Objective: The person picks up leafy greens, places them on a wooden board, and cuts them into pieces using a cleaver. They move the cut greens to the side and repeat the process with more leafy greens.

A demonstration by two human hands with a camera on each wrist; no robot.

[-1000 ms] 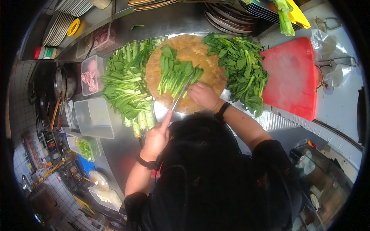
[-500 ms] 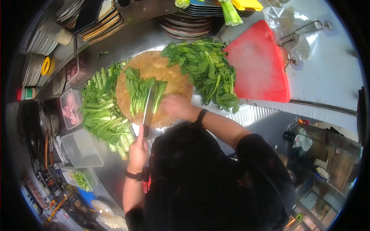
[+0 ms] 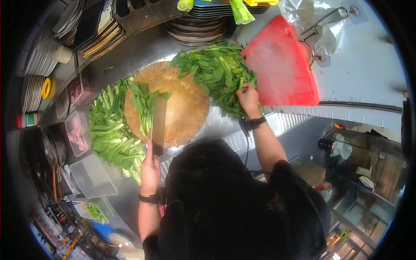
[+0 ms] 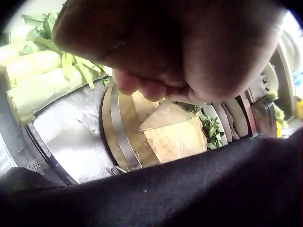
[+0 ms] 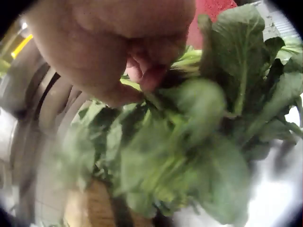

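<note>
My left hand (image 3: 150, 173) grips a cleaver (image 3: 159, 123), its broad blade over the round wooden chopping block (image 3: 186, 115). Cut leafy greens (image 3: 142, 104) lie on the block, just left of the blade. In the left wrist view the blade (image 4: 165, 116) shows below the curled fingers. At the pile of leafy greens (image 3: 208, 65) on the right, my right hand (image 3: 248, 99) pinches a green stalk. The right wrist view has thumb and fingertips together at the stems, with blurred leaves (image 5: 175, 156) below. A second pile of stalks and leaves (image 3: 108, 132) lies left of the block.
A red board (image 3: 281, 65) leans at the right. Stacked plates (image 3: 195, 32) stand behind the block. Along the left are a container of raw meat (image 3: 77, 138), a clear plastic container (image 3: 93, 177) and a tub of chopped greens (image 3: 93, 212).
My right hand has left the cut greens on the block and reached right to the pile. The cleaver has pushed the cut greens leftward. The head view has shifted.
</note>
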